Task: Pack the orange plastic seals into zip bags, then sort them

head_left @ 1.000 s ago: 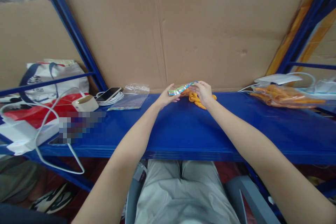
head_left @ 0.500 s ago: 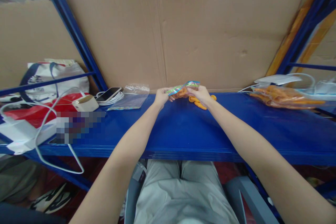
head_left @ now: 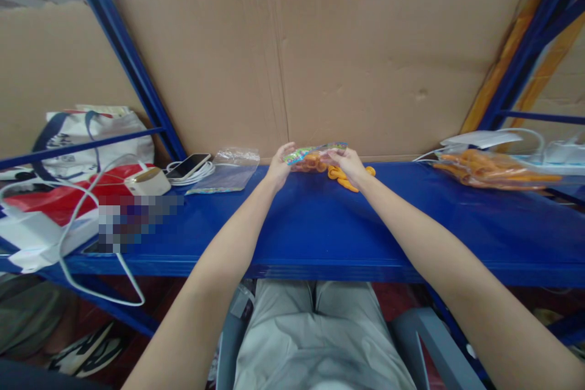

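Note:
Between my hands is a clear plastic bag (head_left: 312, 162) with a colourful printed strip along its top and orange pieces inside. My left hand (head_left: 280, 166) grips the strip's left end. The other end is pinched in my right hand (head_left: 349, 163). Loose orange balloon-like pieces (head_left: 346, 181) lie on the blue shelf just below and behind my right hand, which hides part of them. A flat clear bag (head_left: 226, 175) with a printed edge lies to the left of my left hand.
A phone (head_left: 188, 166) on a coiled white cable sits at the left, beside a white adapter (head_left: 147, 181), a red bag and a white tote (head_left: 107, 137). At the right lies a larger bag of orange pieces (head_left: 493, 169). Cardboard (head_left: 365, 61) stands behind the blue shelf (head_left: 329, 231).
The printed strip was slanted and twisted, then bowed with the orange pieces showing beneath; now it is stretched flatter between my hands. Both hands have kept hold of it and shifted only slightly.

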A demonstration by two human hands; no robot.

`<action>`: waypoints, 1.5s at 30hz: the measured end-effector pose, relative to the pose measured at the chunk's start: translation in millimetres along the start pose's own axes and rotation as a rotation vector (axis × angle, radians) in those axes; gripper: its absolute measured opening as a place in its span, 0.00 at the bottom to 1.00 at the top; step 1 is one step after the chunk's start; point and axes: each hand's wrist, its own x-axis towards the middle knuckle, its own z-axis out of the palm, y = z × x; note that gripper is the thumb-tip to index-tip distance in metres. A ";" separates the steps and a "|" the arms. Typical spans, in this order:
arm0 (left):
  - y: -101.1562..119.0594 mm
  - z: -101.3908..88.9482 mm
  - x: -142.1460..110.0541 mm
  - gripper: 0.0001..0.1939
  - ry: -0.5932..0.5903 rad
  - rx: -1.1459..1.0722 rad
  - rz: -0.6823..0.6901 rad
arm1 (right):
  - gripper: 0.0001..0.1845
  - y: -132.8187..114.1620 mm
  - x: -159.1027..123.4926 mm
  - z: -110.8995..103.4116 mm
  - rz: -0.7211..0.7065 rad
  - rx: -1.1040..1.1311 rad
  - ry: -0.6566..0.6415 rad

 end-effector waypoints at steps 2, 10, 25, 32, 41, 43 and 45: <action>2.5 2.7 -5.1 0.11 -0.026 0.055 -0.077 | 0.07 0.6 -2.4 -0.1 0.020 0.001 -0.008; 9.0 10.8 -11.7 0.09 0.066 0.246 -0.126 | 0.10 -4.7 -11.0 2.0 0.056 -0.170 -0.066; 14.8 6.8 -10.6 0.06 0.080 0.372 -0.143 | 0.15 -16.1 -13.1 11.3 0.117 -0.245 -0.047; 7.1 1.0 -2.9 0.04 0.044 0.234 -0.043 | 0.11 -2.8 -1.9 6.7 0.011 -0.164 -0.082; -3.9 -4.1 -7.8 0.12 -0.087 0.191 -0.211 | 0.10 -4.3 -1.1 4.2 0.045 -0.130 -0.046; -2.8 -4.0 -9.8 0.06 -0.067 0.206 -0.262 | 0.09 -5.6 -3.6 5.0 0.043 -0.120 -0.032; -0.2 -3.0 -11.0 0.04 -0.050 0.198 -0.251 | 0.05 -6.3 -6.4 4.7 0.035 -0.089 -0.019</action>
